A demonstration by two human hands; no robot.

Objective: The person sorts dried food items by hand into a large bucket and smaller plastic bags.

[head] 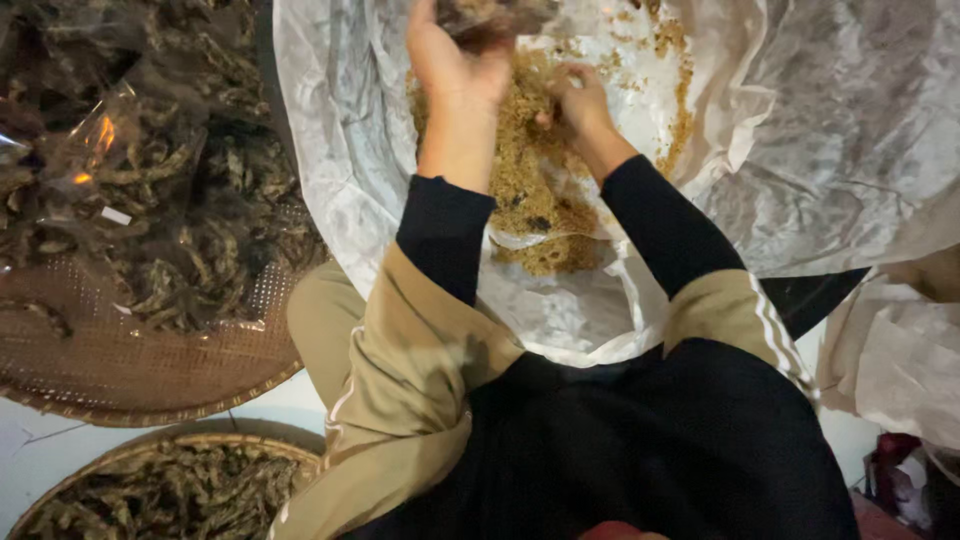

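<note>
1. Two hands work inside one large white woven plastic sack [340, 150].
2. The left hand [455, 60] is lifted, its fingers closed around a clump of the material.
3. The right hand [578, 98] is curled, pinching into one heap of golden-brown, crumbly dried plant material [525, 175] lying in the sack's hollow.
4. Two round woven bamboo trays [130, 370] to the left carry dark, shrivelled dried pods [180, 200].
</note>
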